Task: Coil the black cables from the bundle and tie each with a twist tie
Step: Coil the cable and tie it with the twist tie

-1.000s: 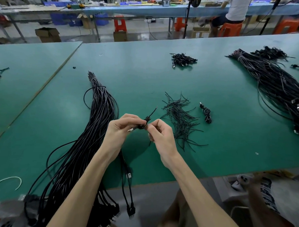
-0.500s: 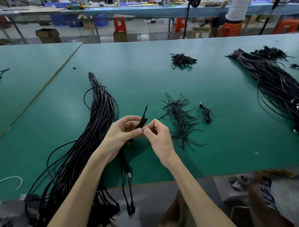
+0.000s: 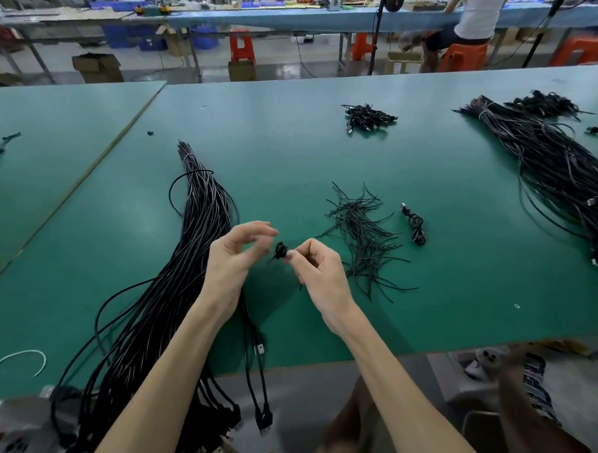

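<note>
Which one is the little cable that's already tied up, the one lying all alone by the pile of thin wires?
Start at the big green table and find the loose pile of thin black twist ties to the right of the person's hands. Just right of that pile lies one small coiled cable, apart from it. Unlike the straight, spiky ties, it is thicker, bunched into a short tied bundle, with a plug sticking out at its far end.

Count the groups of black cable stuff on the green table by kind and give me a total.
Long uncoiled cable bundles: 2, one by the left arm, one far right
Heaps of coiled cables: 2
Single coiled cables lying alone: 1
Twist tie heaps: 1
Total: 6
</note>
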